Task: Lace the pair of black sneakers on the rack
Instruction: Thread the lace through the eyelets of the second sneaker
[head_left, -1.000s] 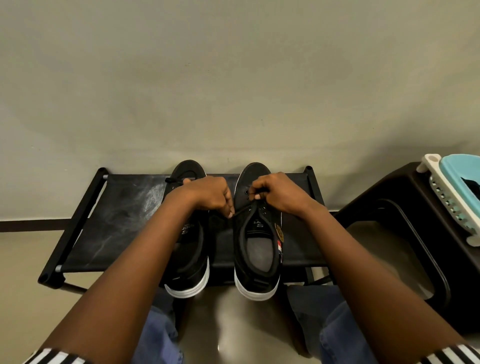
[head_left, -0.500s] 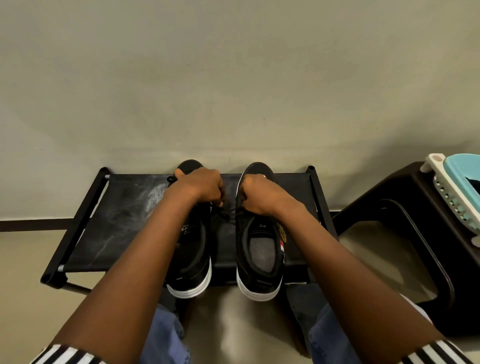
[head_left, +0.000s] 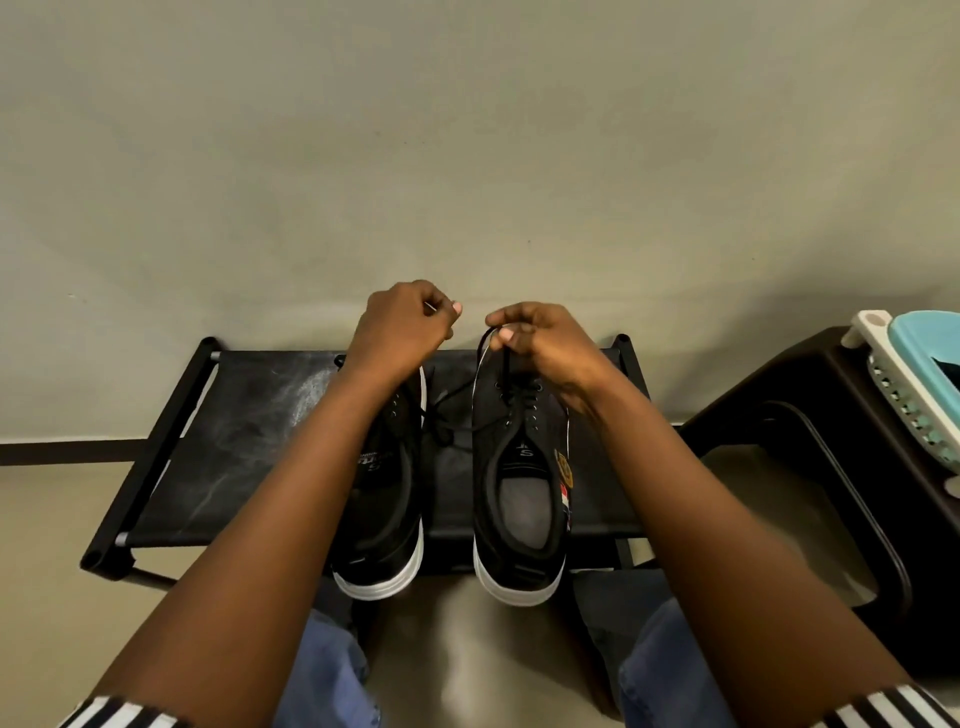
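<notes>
Two black sneakers stand side by side on the black rack (head_left: 171, 452), toes toward the wall and heels hanging a little over its front edge. The work is on the right sneaker (head_left: 519, 467): a black lace (head_left: 441, 415) is already crossed through its lower eyelets, and the upper ones look still free.

The right hand (head_left: 545, 338) is raised above the toe of this shoe, and its grip pinches one lace strand, which rises from the eyelets in a small loop. The left hand (head_left: 402, 325) is lifted above the left sneaker (head_left: 384, 519); its fingers are curled and pinch the thin other end near the thumb. Slack lace lies on the rack between the two shoes.

I judge the step to be pulling both ends up to take out the slack after a crossing. The next move asks to point one tip into the next free eyelet and draw it through evenly. Whether the left sneaker is already laced, I cannot tell, because the forearm covers it.
</notes>
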